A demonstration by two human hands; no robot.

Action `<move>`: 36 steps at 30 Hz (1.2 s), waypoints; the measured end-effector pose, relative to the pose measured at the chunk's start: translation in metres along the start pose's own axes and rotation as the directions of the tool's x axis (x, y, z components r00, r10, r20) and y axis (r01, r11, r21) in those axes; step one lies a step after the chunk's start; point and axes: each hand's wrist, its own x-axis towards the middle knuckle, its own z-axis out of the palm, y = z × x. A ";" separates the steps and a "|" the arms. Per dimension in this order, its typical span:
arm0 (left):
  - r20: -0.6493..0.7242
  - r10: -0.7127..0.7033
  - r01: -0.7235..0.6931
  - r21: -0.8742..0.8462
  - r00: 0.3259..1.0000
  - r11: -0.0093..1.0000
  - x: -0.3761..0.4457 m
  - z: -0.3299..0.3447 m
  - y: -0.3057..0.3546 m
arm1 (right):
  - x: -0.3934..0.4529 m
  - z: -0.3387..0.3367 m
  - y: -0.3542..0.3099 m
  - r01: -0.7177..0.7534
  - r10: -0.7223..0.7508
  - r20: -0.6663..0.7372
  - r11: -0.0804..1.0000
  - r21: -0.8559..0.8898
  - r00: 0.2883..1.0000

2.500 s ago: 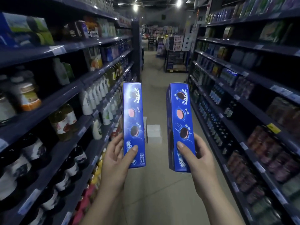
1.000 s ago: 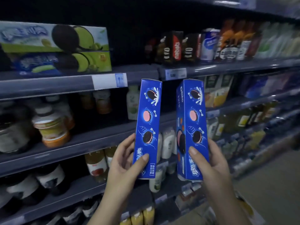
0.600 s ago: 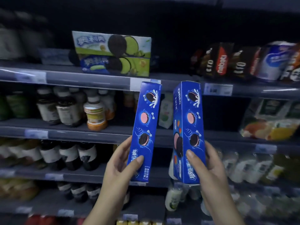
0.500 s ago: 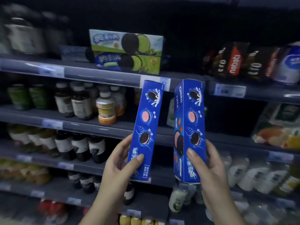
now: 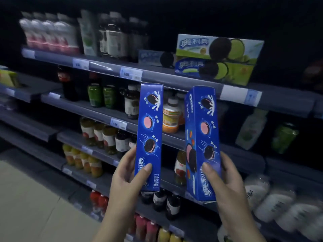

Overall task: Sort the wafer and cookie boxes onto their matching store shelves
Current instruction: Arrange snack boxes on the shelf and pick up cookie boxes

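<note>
- Shifted since half a second ago: green cookie boxes (image 5: 216,58) now upper right on the top shelf (image 5: 174,79).
- Left hand (image 5: 127,175): fingers curled round left blue box (image 5: 149,135), upright.
- Right hand (image 5: 225,182): fingers grip right blue box (image 5: 201,142), upright, below the green boxes.

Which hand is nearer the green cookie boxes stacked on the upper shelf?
Right. The right hand, gripping its blue box, sits below the green cookie boxes. The left hand, gripping the other blue box, is below and further left.
</note>
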 end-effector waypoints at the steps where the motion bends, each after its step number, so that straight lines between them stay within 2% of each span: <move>1: 0.009 -0.008 0.008 -0.006 1.000 1.000 0.008 -0.008 0.001 | 0.005 0.009 0.003 0.000 0.000 -0.005 1.000 -0.008 1.000; 4: 0.073 -0.040 0.041 -0.016 0.997 0.999 0.038 -0.036 0.009 | 0.021 0.042 0.013 0.029 -0.029 -0.028 0.999 -0.019 0.999; 7: 0.165 0.015 -0.019 0.025 0.986 1.000 0.074 -0.058 0.021 | 0.041 0.080 0.025 0.078 -0.080 -0.080 0.997 -0.022 0.994; 10: 0.258 0.061 -0.071 0.032 0.964 0.997 0.110 -0.063 0.031 | 0.059 0.098 0.029 0.135 -0.134 -0.192 0.991 -0.008 0.972; 15: 0.510 0.091 -0.142 0.062 0.855 0.988 0.151 -0.031 0.038 | 0.059 0.081 0.017 0.199 -0.189 -0.392 0.980 -0.016 0.900; 19: 0.614 0.096 -0.127 0.006 0.784 0.992 0.151 0.016 0.025 | 0.048 0.044 0.003 0.215 -0.215 -0.517 0.975 -0.061 0.829; 22: 0.639 0.111 -0.129 -0.019 0.761 0.992 0.140 0.048 0.010 | 0.041 0.011 -0.010 0.233 -0.260 -0.549 0.965 -0.121 0.794; 25: 0.642 0.131 -0.154 -0.020 0.755 0.988 0.128 0.081 0.000 | 0.035 -0.023 -0.024 0.245 -0.282 -0.533 0.959 -0.140 0.798; 31: 0.595 0.289 -0.404 0.067 0.750 0.912 0.100 0.151 -0.011 | 0.016 -0.105 -0.051 0.208 -0.261 -0.465 0.965 -0.163 0.846; 36: 0.532 0.429 -0.582 0.157 0.731 0.798 0.084 0.205 -0.010 | 0.005 -0.165 -0.072 0.202 -0.239 -0.478 0.971 -0.128 0.845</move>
